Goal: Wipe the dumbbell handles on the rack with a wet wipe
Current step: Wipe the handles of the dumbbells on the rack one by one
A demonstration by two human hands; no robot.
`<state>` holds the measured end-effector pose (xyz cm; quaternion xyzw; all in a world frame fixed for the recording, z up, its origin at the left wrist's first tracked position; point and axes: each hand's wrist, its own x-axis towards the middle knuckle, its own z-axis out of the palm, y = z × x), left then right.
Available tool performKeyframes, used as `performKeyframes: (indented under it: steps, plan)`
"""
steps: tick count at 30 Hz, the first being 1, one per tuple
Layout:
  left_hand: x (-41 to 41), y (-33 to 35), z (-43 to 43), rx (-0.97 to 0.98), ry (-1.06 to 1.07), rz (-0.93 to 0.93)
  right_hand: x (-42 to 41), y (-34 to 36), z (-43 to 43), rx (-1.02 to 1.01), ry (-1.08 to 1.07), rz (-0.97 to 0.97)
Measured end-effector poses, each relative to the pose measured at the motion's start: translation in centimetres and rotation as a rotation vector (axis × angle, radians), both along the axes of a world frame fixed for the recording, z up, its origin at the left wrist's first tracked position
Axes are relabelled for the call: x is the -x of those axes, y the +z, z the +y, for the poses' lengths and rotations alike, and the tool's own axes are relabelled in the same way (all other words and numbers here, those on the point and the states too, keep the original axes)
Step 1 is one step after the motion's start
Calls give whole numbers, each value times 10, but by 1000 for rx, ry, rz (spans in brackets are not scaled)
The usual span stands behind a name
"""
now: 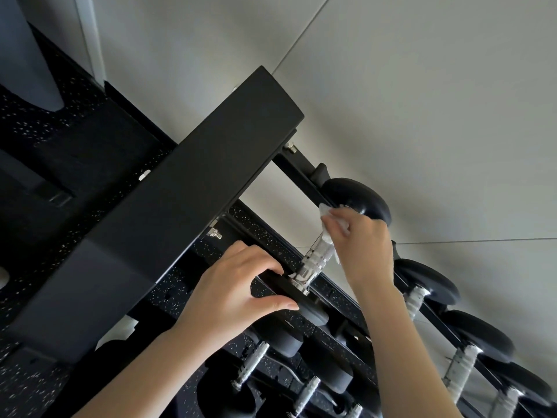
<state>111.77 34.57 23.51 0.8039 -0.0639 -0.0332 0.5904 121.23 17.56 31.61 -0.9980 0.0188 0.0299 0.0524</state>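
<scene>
Holds a white wipe (328,211) bunched in the right hand (360,236), fingers curled round it, pressed against the upper part of the handle (318,256). Leaves the lower part of that handle bare: knurled, chrome, shining, with a smooth collar where it meets the head.

Works on the first dumbbell (304,277) of the top tier of the rack (196,182), just beside the broad black upright, lying across the two rails. Grasps the near head (315,315) with the left hand (238,285), fingers hooked over its upper edge, thumb stretched out along the side below. Finds the far head (352,191), black and rounded, just beyond the right hand, by the back rail (304,167).

Reaches in with both bare forearms from the bottom edge, the right one crossing in front of the front rail.

Looks down a row of more dumbbells (431,279) to the right on the same tier, black heads and pale handles, touched by neither hand. Shows lower dumbbells (280,339) under the left wrist, on a tier beneath. Takes in black speckled floor (45,131) at left and a grey panelled wall (422,86) behind the rack.
</scene>
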Motion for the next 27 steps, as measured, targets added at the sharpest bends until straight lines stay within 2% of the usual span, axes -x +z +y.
performKeyframes:
  steps: [6,9,12,16,19,27]
  plan:
    - [0,0,0,5,6,-18,7,-15,-5,-52,43,-325]
    - [0,2,1,-9,4,-41,14,-25,-9,-156,32,-393]
    - [0,5,2,-33,-11,-59,20,-28,-13,-247,-24,-389]
    - [-2,11,5,-114,-66,-77,31,-26,-20,-490,-174,-259]
    - [-5,18,9,-221,-124,-93,46,-22,-22,-586,-201,-174]
    - [-15,52,-16,-458,-255,-429,112,14,-55,-619,-319,-242]
